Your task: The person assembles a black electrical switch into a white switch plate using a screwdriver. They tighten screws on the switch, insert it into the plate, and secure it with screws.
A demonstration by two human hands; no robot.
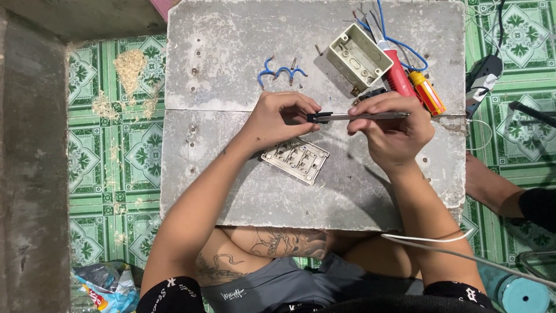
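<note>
Hands met mid-surface: left hand (277, 119) pinched the black tip and right hand (389, 128) gripped the shaft of a slim metal tool (356, 116), above the switch plate (295, 160); bare slab (231, 191) lay near and left.

head camera, straight down, close overhead

The person wore grey shorts (272, 284) with a small light script mark near one leg. Black sleeves (171, 297) with white lettering and small cross marks covered both upper arms. Dark line tattoos (289, 242) ran across the bare thighs. Both forearms and hands (278, 119) were bare, without rings or a watch.
</note>
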